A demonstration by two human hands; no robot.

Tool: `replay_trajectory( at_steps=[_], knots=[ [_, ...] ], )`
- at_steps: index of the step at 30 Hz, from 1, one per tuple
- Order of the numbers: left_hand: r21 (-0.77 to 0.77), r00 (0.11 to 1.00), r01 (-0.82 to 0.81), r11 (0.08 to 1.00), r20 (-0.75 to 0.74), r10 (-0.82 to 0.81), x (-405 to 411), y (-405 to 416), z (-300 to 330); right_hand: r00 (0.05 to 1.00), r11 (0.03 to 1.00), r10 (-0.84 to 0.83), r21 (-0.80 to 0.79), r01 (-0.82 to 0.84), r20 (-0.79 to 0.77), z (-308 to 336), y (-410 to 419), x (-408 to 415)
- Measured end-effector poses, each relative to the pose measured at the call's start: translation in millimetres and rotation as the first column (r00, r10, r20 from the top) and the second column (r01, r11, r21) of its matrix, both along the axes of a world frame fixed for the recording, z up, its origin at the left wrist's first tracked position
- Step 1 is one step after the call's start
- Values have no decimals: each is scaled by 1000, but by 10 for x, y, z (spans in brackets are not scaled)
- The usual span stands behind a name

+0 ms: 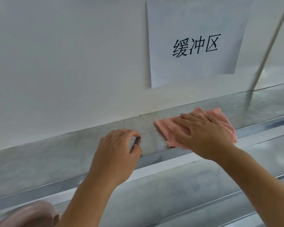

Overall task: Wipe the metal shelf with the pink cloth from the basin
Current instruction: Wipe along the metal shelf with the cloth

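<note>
A grey metal shelf (59,154) runs across the view against a white wall, rising toward the right. The pink cloth (220,118) lies flat on its top surface at centre right. My right hand (203,133) presses down on the cloth with fingers spread, covering most of it. To its left, my left hand (116,153) rests at the shelf's front edge, thumb and forefinger curled over the lip, holding nothing else. The rim of a pale pink basin (34,212) shows at the bottom left, blurred.
A paper sign (195,41) with printed characters hangs on the wall above the cloth. A thin white pole (267,51) leans down to the shelf at the right. A lower metal shelf tier (187,194) lies in front, beneath my arms.
</note>
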State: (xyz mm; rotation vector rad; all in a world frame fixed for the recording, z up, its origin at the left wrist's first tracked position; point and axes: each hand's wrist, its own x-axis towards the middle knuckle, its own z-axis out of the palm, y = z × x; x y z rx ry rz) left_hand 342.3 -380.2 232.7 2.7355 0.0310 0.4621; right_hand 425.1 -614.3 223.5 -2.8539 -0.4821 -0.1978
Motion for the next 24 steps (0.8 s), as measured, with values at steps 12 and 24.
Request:
replay_trajectory(
  at_steps=[12,24],
  knots=[
    [-1,1000,-13,1000,8,13,21,-219,-48,998,997,-66,-43,67,20,20,-598,191],
    [-5,1000,8,1000,22,-8,-24,-158,-96,993,989,-70,-124,82,97,76,-695,137]
  ],
)
